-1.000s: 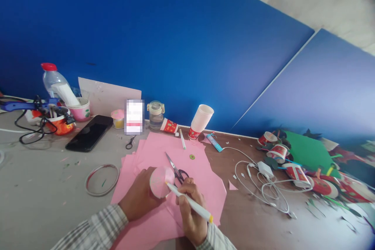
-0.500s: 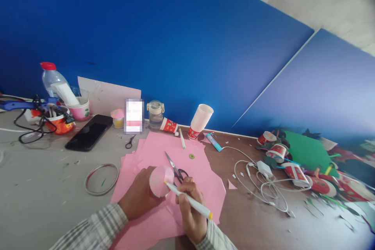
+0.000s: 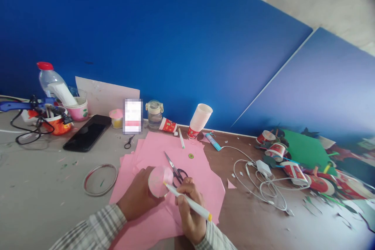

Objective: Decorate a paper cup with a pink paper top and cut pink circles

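My left hand (image 3: pixel 137 196) is wrapped round a small round pink-covered cup (image 3: pixel 159 180), held over a pile of pink paper sheets (image 3: pixel 202 170). My right hand (image 3: pixel 189 213) grips a white marker pen with a yellow end (image 3: pixel 190 202), and the pen's tip touches the pink face of the cup. Black-handled scissors (image 3: pixel 175 169) lie on the pink paper just behind both hands.
A black phone (image 3: pixel 87 133), a metal ring (image 3: pixel 100 179), a water bottle (image 3: pixel 48 80), tubs with a blue glue gun (image 3: pixel 17 105) sit at left. A glass jar (image 3: pixel 154 113), stacked paper cups (image 3: pixel 199 119), a white charger and cables (image 3: pixel 265 177), decorated cups and green paper (image 3: pixel 304 150) lie right.
Almost nothing differs: the whole view has drifted slightly left, and both hands keep the pen tip on the cup.
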The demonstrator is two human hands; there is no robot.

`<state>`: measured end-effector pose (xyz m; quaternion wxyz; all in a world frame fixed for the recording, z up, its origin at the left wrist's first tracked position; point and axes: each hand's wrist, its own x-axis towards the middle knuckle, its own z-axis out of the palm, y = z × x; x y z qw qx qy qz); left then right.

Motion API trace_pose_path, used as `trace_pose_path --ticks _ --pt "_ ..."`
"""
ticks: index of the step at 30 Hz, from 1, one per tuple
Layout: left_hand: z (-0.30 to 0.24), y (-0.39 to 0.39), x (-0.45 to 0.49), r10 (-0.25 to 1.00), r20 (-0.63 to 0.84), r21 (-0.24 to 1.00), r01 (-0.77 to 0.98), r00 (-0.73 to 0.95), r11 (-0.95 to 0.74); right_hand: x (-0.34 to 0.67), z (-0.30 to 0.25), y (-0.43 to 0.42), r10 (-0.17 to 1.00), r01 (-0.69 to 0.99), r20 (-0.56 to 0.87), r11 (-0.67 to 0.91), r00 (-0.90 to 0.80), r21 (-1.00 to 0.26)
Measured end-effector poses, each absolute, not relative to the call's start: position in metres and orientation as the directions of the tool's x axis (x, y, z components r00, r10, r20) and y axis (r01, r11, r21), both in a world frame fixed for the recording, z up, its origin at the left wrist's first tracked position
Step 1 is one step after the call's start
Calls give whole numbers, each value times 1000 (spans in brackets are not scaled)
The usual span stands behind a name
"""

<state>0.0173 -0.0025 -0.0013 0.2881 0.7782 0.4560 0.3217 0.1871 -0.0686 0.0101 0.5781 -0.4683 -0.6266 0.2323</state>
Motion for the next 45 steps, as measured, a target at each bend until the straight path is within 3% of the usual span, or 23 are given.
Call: trace_pose_path --ticks 45 --pt "4 -4 18 911 193 772 517 365 -371 186 8 -67 859 302 484 423 168 -855"
